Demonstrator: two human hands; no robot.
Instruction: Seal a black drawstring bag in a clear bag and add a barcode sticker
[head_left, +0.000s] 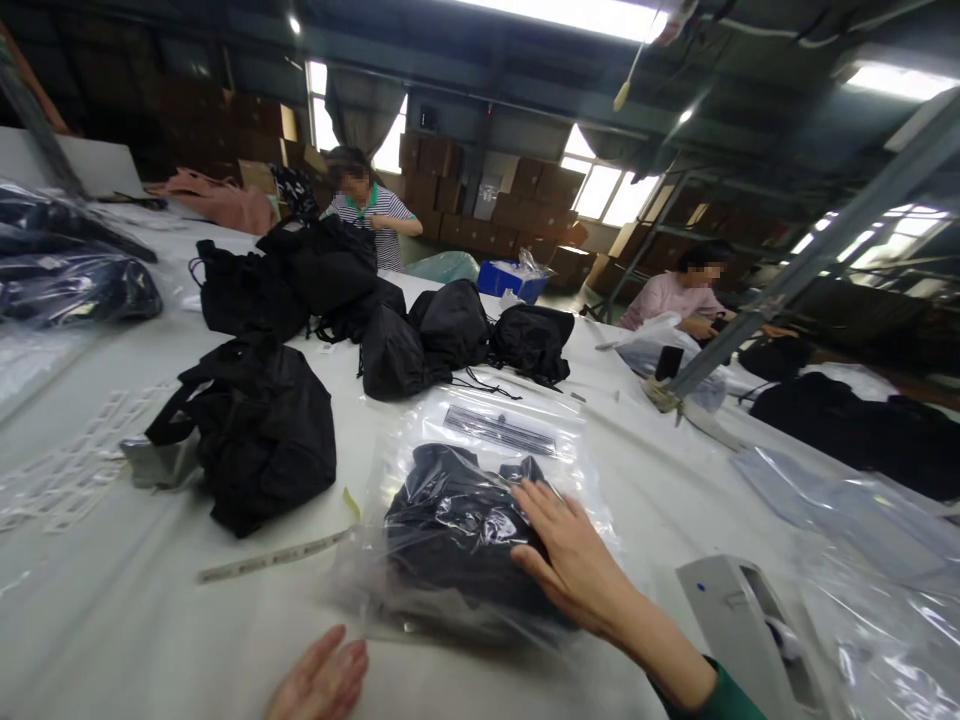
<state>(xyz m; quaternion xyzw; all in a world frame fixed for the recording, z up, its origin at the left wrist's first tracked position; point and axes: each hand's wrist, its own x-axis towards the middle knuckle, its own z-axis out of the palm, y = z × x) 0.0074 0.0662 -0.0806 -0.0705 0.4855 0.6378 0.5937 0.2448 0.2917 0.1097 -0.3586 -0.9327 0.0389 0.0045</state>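
Note:
A black fabric bag (450,540) lies flat inside a clear plastic bag (375,590) on the white-covered table in front of me. A printed panel shows on the plastic above the black fabric. My right hand (562,550) rests on the plastic over the bag's right side, its fingers stretched out. Low in the view, my left hand (322,680) is held apart from the plastic, near its lower left corner. Nothing shows in it, and its fingers are extended. Left of the package lies a printed label strip (274,556).
A black drawstring bag (262,430) stands at left, with several more behind. Label sheets (97,450) lie far left. At right are a grey dispenser (750,630), clear plastic bags (847,510) and a slanted metal post (817,240). Two people (379,220) work across the tables.

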